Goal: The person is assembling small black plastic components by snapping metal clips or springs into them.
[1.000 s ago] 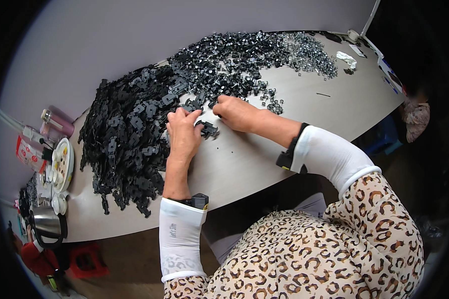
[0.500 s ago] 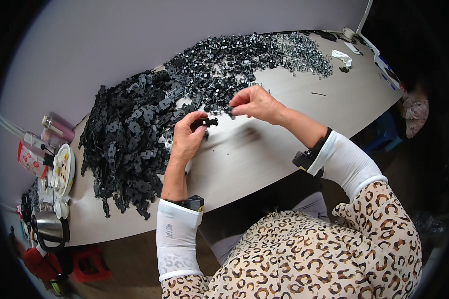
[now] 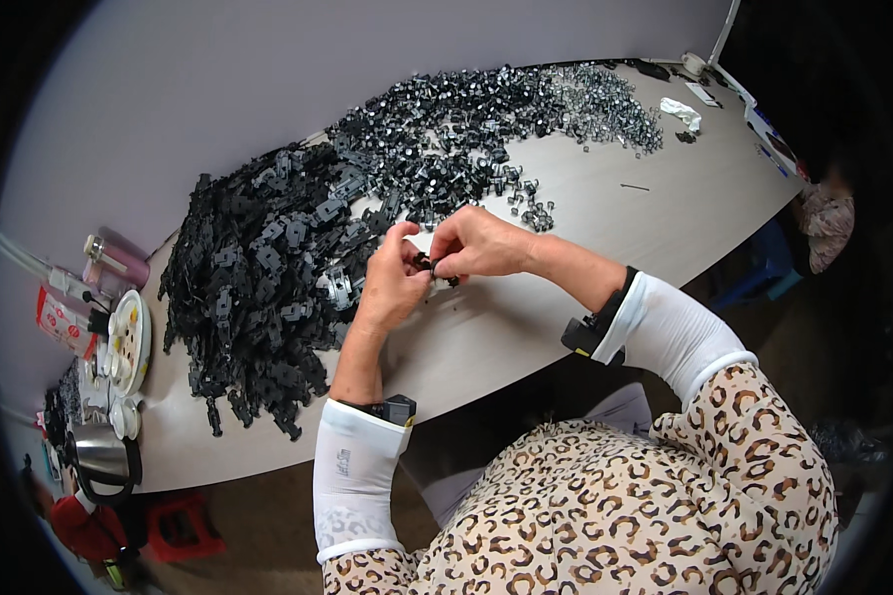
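Small assembly workshop, hand piecework: long pale table [image 3: 585, 297] against a bare wall, heaped with hundreds of identical black plastic parts [image 3: 268, 268] and a spread of small metal clips [image 3: 585, 99]; kettle [image 3: 99, 456], bottles [image 3: 114, 260] and plate [image 3: 134, 342] crowded at one end

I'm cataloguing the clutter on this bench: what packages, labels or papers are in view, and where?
Red and white packet: far left end, flat pouch.
Pink bottle: left, lying beside the packet.
White paper slips: far right end, flat.
No screens show.
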The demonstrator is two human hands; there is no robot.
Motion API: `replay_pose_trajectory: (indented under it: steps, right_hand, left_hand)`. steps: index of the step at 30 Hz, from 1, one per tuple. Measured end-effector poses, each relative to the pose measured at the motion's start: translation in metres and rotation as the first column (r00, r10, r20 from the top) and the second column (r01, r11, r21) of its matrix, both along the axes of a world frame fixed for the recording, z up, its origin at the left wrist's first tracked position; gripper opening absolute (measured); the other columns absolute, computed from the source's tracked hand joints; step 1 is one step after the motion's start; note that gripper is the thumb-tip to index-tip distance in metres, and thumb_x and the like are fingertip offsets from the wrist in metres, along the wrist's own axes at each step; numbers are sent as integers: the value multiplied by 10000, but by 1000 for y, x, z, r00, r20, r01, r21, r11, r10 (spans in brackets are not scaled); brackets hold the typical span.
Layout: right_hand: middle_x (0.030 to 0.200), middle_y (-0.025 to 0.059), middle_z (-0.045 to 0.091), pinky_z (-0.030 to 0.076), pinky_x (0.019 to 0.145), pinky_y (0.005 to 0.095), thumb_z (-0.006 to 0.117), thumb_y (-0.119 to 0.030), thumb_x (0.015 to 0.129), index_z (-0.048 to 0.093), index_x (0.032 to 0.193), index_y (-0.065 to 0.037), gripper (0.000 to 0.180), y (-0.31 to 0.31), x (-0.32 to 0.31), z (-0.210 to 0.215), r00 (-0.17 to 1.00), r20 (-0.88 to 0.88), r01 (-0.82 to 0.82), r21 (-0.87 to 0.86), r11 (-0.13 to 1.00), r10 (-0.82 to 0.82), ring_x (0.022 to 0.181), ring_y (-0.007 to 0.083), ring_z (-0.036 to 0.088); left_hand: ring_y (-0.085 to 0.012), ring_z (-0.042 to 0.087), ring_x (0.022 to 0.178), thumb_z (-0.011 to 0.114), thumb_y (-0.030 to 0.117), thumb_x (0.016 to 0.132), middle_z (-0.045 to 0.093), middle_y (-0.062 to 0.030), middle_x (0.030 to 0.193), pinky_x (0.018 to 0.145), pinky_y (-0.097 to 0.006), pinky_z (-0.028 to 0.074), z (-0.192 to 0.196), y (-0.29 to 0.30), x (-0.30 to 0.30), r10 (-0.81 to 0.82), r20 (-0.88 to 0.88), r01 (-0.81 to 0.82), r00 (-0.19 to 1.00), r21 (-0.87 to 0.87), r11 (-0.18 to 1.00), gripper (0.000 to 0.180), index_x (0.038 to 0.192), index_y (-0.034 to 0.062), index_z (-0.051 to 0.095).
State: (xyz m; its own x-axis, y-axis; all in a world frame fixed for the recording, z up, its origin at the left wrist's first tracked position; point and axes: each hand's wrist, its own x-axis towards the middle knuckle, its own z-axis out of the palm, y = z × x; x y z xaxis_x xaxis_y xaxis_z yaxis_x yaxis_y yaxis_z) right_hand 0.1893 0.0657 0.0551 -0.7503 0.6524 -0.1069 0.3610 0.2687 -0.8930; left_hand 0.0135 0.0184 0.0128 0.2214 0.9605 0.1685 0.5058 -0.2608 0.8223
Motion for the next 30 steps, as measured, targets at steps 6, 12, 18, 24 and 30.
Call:
replay_pose_trajectory:
  steps: [6, 12, 18, 24, 30]
  right_hand:
    - [765, 53, 637, 501, 617, 226, 654, -53, 788, 639, 872, 12, 107, -8, 5, -21, 875, -398, 131, -354, 926, -276, 663, 100, 602]
    - [764, 48, 644, 466, 529, 221, 674, -100, 759, 661, 870, -1, 150, -3, 12, -4, 949, -236, 171, -179, 969, -211, 663, 85, 596]
    - [866, 103, 636, 564, 715, 281, 646, -36, 820, 594, 960, 40, 167, -1, 5, -23, 646, -496, 181, -639, 748, -580, 743, 165, 642]
    - [842, 83, 634, 560, 654, 270, 659, -51, 810, 599, 922, 18, 145, -12, -10, -29, 605, -532, 120, -675, 728, -593, 738, 144, 635]
    - [735, 50, 642, 507, 559, 228, 660, -82, 762, 633, 802, 13, 106, -11, -14, -24, 754, -465, 400, -235, 886, -464, 644, 84, 601]
  left_hand:
    - [-55, 557, 667, 596, -26, 814, 612, -2, 828, 589, -181, 454, -11, 0, 6, 210, 578, -214, 789, -62, 975, 163, 973, 6, 608]
    - [-50, 517, 529, 572, 0, 860, 576, 21, 772, 426, -173, 398, -13, 1, 3, 114, 333, -178, 936, 170, 969, 143, 958, 35, 669]
    - [-136, 611, 752, 584, -46, 838, 576, -103, 1022, 667, -240, 539, -2, 0, 11, 107, 897, -15, 429, -112, 994, 352, 1181, -24, 509]
    - [-157, 612, 820, 548, -87, 838, 544, -148, 1169, 738, -260, 543, -4, 3, 8, 27, 951, 29, 308, -38, 999, 380, 1207, -32, 479]
    - [-142, 577, 879, 527, -51, 869, 529, -146, 1200, 724, -252, 497, -7, 2, 17, -8, 934, 23, 358, -1, 1000, 396, 1257, -27, 452]
